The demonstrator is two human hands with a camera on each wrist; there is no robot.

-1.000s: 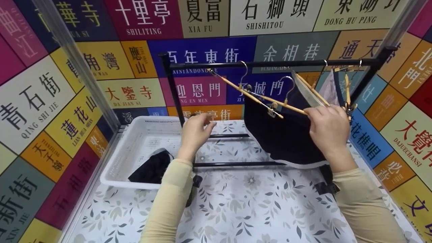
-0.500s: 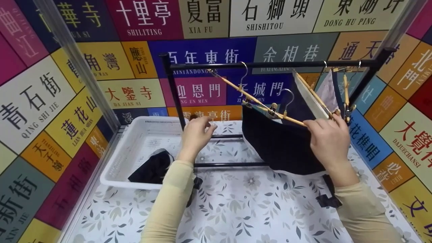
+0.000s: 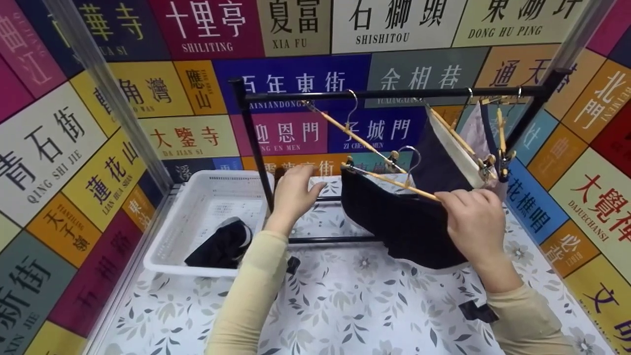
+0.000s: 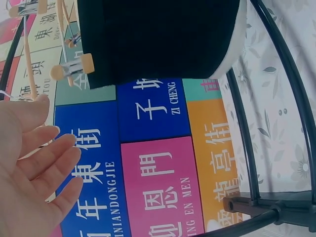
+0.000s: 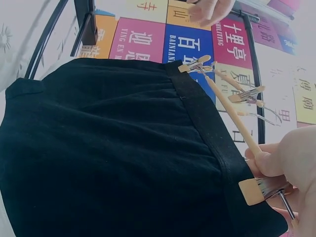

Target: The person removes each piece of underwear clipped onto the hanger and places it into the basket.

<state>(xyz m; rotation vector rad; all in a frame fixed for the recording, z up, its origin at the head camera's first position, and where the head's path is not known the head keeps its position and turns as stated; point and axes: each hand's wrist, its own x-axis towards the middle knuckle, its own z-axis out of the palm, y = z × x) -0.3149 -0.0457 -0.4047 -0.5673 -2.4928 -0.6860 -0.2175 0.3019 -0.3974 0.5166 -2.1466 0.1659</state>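
Observation:
My right hand pinches the right end of a wooden clip hanger, whose metal hook stands free below the rail. Clipped to this hanger is a black garment with a gathered waistband and a white hem. In the right wrist view, the thumb lies on the wooden bar beside a clip that bites the waistband. My left hand holds nothing and hovers by the rack's left post, its fingers loosely bent in the left wrist view. Behind the garment, a bare clip hanger hangs from the rail.
The black rack stands on a floral-patterned surface. More hangers with a dark and white garment and a pale one hang at the rail's right. Left of the rack, a white basket holds a black cloth item.
My right hand has lowered the clip hanger and black garment, shifting them slightly left and away from the bare hanger. My left hand has moved slightly right, still holding nothing.

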